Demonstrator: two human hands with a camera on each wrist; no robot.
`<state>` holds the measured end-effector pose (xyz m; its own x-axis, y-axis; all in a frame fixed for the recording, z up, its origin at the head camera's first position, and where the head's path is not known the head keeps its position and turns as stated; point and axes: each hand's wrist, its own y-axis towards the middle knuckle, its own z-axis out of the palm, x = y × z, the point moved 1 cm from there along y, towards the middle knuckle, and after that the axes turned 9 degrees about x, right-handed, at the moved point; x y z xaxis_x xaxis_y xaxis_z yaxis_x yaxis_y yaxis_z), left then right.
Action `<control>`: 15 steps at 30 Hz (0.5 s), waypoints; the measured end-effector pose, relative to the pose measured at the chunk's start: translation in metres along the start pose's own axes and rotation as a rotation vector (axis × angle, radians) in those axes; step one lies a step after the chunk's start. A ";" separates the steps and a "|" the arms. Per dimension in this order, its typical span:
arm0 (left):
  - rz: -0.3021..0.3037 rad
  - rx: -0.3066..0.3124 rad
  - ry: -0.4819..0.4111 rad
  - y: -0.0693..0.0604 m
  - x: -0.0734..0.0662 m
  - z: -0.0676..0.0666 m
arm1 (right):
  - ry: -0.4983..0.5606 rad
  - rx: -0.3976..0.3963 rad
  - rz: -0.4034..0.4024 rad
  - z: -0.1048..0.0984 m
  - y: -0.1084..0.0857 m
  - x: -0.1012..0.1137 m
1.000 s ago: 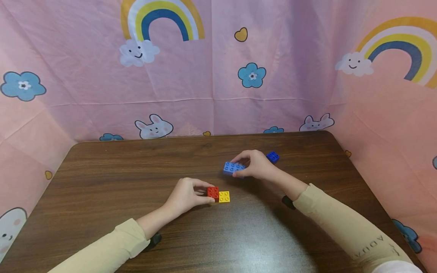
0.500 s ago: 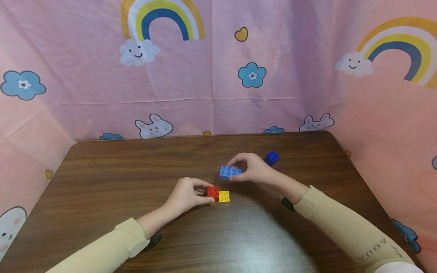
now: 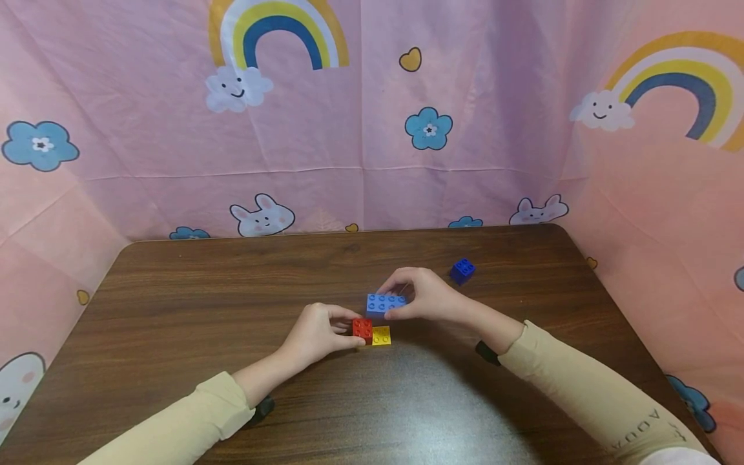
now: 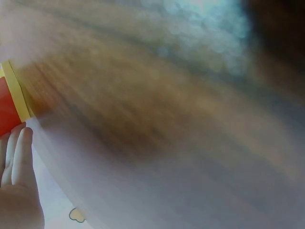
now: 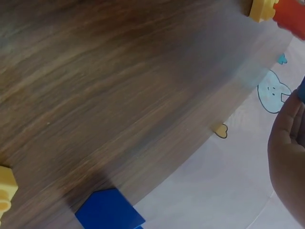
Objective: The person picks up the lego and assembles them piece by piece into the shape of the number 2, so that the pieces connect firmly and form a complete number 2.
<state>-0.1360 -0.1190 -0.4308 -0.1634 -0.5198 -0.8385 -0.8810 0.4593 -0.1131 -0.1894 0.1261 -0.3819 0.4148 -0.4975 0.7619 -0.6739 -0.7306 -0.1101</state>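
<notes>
My left hand (image 3: 314, 332) pinches a red building brick (image 3: 362, 330) between thumb and fingers. A yellow brick (image 3: 381, 335) shows four-sided with studs up at its right, lower than the red one and touching it; the left wrist view has the red brick (image 4: 8, 107) against a yellow strip (image 4: 17, 90). My right hand (image 3: 427, 296) grips the right end of a light blue brick (image 3: 383, 303), longer than the others, just behind the red and yellow pair. Only a sliver of that blue brick (image 5: 301, 90) enters the right wrist view.
A dark blue brick (image 3: 462, 271) stands on the brown wooden table (image 3: 203, 290), behind the right wrist. Another yellow brick (image 5: 6, 187) shows at the left edge of the right wrist view. Pink printed cloth (image 3: 360, 142) hangs along the table's back and sides.
My right hand has brought the light blue brick left and nearer, closer to the red and yellow bricks. More of the dark blue brick shows. The left hand has stayed put.
</notes>
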 end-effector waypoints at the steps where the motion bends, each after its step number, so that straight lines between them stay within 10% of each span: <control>1: 0.000 0.000 0.004 0.000 0.000 0.000 | -0.005 0.004 -0.005 0.001 0.000 0.001; 15: 0.014 0.004 0.010 0.000 0.001 0.000 | -0.044 0.045 -0.070 0.010 0.003 0.009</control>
<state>-0.1362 -0.1199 -0.4320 -0.1799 -0.5204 -0.8347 -0.8769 0.4693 -0.1036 -0.1814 0.1149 -0.3820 0.4870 -0.4642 0.7398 -0.6149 -0.7838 -0.0871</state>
